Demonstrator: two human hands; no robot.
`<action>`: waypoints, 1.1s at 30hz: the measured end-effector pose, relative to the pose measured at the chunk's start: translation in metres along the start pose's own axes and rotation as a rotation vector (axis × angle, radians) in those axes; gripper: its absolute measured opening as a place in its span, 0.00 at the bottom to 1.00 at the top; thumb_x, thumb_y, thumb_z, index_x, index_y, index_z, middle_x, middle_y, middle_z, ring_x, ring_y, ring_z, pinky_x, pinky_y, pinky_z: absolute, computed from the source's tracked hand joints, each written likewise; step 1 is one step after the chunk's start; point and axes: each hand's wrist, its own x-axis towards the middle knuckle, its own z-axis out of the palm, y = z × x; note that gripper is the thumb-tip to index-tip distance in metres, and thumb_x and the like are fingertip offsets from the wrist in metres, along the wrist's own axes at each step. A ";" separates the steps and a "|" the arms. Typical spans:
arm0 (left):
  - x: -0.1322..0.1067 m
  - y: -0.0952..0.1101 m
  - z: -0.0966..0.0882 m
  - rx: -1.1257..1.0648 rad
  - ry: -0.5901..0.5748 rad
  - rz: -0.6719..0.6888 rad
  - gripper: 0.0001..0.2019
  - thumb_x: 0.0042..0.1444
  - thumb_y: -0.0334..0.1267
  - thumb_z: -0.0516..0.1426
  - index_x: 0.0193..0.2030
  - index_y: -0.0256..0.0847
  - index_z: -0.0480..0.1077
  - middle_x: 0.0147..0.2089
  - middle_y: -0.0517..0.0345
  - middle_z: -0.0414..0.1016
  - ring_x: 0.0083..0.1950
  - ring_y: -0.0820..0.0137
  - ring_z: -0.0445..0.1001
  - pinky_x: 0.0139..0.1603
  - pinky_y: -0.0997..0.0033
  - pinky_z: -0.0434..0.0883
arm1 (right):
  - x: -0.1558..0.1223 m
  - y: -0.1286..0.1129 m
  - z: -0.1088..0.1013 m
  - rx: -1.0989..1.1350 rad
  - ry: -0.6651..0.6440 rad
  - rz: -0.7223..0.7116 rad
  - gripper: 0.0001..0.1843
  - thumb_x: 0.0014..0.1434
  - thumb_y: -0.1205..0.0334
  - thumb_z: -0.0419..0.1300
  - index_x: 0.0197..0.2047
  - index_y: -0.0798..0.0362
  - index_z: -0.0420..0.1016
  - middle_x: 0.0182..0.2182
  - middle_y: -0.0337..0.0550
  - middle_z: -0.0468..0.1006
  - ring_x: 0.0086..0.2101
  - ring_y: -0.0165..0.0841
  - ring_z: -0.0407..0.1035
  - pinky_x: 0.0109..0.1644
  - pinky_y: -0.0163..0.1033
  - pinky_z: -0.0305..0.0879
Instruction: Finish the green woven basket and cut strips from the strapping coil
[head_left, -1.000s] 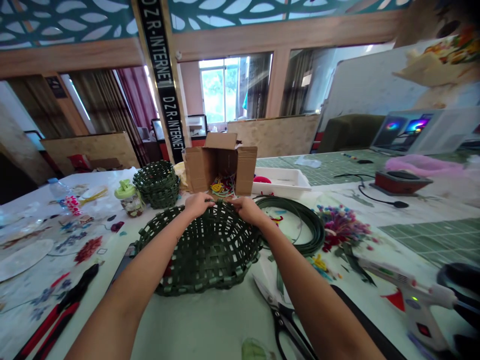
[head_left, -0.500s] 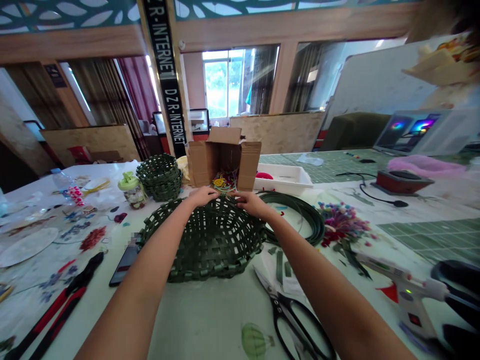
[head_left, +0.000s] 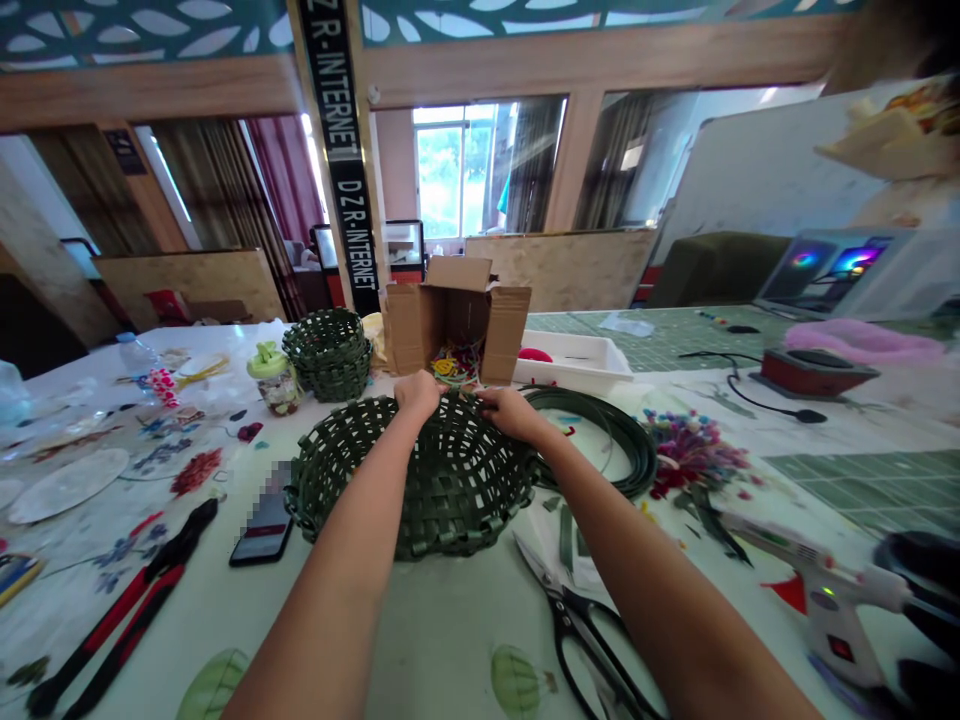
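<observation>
A wide, dark green woven basket (head_left: 457, 500) stands on the table before me, its open top tilted toward me. At its far rim my left hand (head_left: 418, 393) is closed, with the fingertips hidden behind the edge. My right hand (head_left: 510, 411) pinches the same rim a little further right, thumb and fingers together. Both forearms reach over the basket and cover parts of its sides. Just behind the hands is an open cardboard box (head_left: 409, 335) with colourful tangled strands (head_left: 459, 365) inside.
Black-handled scissors (head_left: 581, 620) lie at front right, near a glue gun (head_left: 829, 590). A coil of green strip (head_left: 637, 450) is right of the basket. At left are a phone (head_left: 262, 540), red-handled cutters (head_left: 142, 590), a jar (head_left: 276, 385) and a smaller woven basket (head_left: 330, 355).
My left hand has shifted right along the far rim and its fingers have closed. My right hand stays at nearly the same part of the rim. More of the phone shows.
</observation>
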 end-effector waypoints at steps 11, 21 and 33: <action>0.002 -0.024 -0.015 -0.068 -0.189 0.286 0.19 0.59 0.51 0.50 0.45 0.37 0.70 0.48 0.50 0.73 0.48 0.65 0.71 0.51 0.56 0.66 | -0.004 0.001 0.002 -0.005 0.023 0.014 0.22 0.49 0.76 0.57 0.48 0.52 0.76 0.45 0.44 0.78 0.46 0.40 0.70 0.53 0.38 0.60; 0.004 -0.009 -0.004 -0.015 -0.023 0.028 0.20 0.52 0.58 0.53 0.38 0.48 0.77 0.41 0.53 0.79 0.45 0.60 0.74 0.38 0.68 0.66 | -0.002 0.001 0.003 -0.012 0.026 -0.017 0.23 0.48 0.76 0.56 0.47 0.51 0.76 0.46 0.43 0.78 0.46 0.40 0.70 0.53 0.38 0.60; -0.002 -0.021 -0.014 -0.002 -0.141 0.259 0.20 0.56 0.53 0.51 0.44 0.40 0.72 0.48 0.51 0.75 0.48 0.64 0.72 0.48 0.60 0.66 | -0.008 -0.006 0.002 -0.078 0.033 -0.009 0.22 0.50 0.77 0.54 0.47 0.54 0.75 0.45 0.47 0.77 0.46 0.39 0.70 0.52 0.37 0.60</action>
